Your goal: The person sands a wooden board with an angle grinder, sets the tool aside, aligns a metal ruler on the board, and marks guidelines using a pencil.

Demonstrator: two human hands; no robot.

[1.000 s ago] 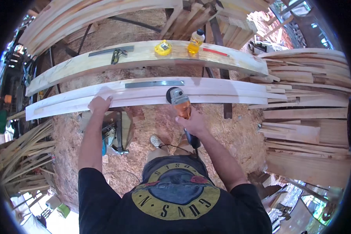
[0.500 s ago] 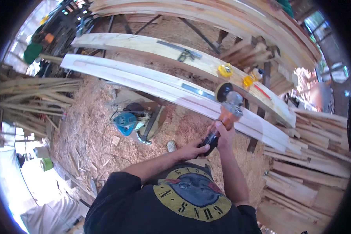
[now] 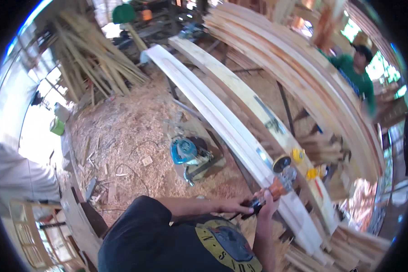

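Observation:
An orange and black angle grinder (image 3: 281, 187) with a round disc is held in both hands over the right part of a pale curved plank (image 3: 222, 122). My right hand (image 3: 268, 206) wraps round the orange body, and my left hand (image 3: 236, 206) grips its black rear end. The disc (image 3: 282, 163) faces up and away, beside a metal ruler (image 3: 264, 156) lying on the plank. On a second curved beam (image 3: 240, 90) behind are a yellow tape measure (image 3: 298, 155), a bottle of yellow liquid (image 3: 316, 172) and a red pencil-like thing (image 3: 318, 188).
A blue power tool (image 3: 184, 151) rests on a low support over the shavings-covered floor (image 3: 122, 122). Long curved boards (image 3: 285, 59) are stacked behind the beam, with a person in green (image 3: 360, 75) beyond. Thin wood strips (image 3: 95, 59) lean at the upper left.
My left hand has left the plank and taken hold of the grinder's rear. The grinder has lifted off the wood, its disc turned upward. The view has swung left, bringing in the other person.

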